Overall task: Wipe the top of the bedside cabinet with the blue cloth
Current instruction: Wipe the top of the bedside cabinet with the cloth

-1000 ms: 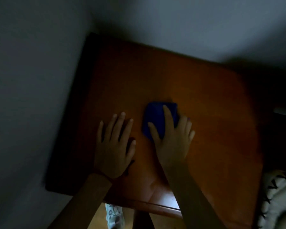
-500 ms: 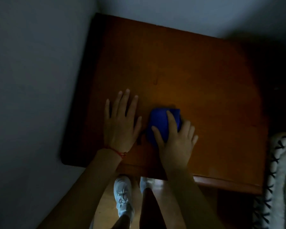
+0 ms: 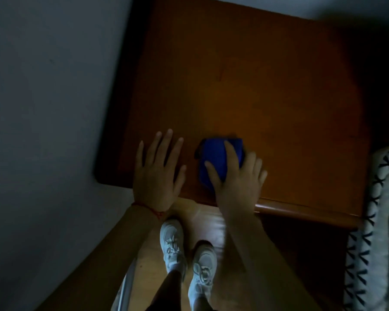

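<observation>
The bedside cabinet (image 3: 267,90) has a reddish-brown wooden top, seen from above in dim light. A folded blue cloth (image 3: 216,158) lies on it near the front edge. My right hand (image 3: 236,178) presses flat on the cloth, fingers spread over its near half. My left hand (image 3: 158,173) rests flat on the bare wood to the left of the cloth, fingers apart, holding nothing. A red string circles my left wrist.
A grey wall (image 3: 47,108) runs along the cabinet's left side and behind it. A white bedcover with dark stitching (image 3: 373,232) borders the right. My white shoes (image 3: 186,254) stand on the wooden floor below the cabinet's front edge.
Both hands and the cloth have slid back toward the cabinet's front edge. The view has tilted down, bringing my shoes and the floor into sight.
</observation>
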A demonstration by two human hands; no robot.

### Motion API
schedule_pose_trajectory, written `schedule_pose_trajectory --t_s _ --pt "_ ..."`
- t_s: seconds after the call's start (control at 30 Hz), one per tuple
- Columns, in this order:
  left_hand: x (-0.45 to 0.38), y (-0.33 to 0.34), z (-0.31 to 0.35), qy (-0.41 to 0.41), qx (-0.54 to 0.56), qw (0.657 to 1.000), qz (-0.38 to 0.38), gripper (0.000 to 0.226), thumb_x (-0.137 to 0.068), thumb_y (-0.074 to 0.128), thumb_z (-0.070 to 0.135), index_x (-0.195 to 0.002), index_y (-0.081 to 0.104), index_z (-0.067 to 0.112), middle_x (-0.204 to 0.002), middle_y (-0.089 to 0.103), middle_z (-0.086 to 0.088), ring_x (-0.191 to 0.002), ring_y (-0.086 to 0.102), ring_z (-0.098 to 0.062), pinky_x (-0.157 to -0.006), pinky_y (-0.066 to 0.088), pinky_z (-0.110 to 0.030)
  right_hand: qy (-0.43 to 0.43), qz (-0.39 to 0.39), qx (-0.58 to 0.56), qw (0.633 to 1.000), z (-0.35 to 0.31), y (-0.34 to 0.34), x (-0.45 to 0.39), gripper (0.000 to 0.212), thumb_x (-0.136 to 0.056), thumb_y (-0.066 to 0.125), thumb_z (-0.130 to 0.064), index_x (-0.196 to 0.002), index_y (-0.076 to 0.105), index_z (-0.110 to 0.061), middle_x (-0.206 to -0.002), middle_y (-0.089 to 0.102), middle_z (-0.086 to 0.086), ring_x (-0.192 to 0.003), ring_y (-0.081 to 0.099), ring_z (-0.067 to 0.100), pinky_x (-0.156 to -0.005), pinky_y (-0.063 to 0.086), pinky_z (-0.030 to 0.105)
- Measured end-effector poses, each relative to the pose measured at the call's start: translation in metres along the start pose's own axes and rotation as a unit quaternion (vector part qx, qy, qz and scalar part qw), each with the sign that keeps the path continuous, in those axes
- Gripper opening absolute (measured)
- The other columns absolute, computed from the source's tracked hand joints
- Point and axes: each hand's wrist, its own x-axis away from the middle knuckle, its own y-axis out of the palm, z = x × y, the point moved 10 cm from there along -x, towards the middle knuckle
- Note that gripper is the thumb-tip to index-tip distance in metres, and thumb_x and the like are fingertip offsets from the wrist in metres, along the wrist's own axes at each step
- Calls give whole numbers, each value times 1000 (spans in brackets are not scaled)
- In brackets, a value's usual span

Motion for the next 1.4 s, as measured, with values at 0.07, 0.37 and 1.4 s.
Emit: schedule_pose_trajectory --t_s 0.07,0.37,1.4 --pt "1 -1 1 4 0 1000 9 50 -90 42 32 -136 41 11 -142 41 -18 -132 29 -31 -108 14 -49 -13 31 9 999 -8 -5 -30 52 -85 46 -51 -122 52 -14 -106 56 20 -89 50 33 -75 41 41" --pt "0 -2 0 12 19 1000 9 51 -91 39 34 -136 44 9 -142 42 -19 -131 32 -33 -107 15 -50 28 2 -31 999 5 1 51 55 -84 45 -53 -126 47 -18 -116 52 20 -97 45 31 -80 38 42" --pt "-67 -1 -29 -14 45 999 17 51 -93 39 32 -136 40 5 -141 39 -24 -131 28 -36 -106 17 -53 -58 28 -4 998 -38 7 -74 55 -84 41 -54 -124 51 -17 -113 57 18 -95 39 25 -76 22 34"
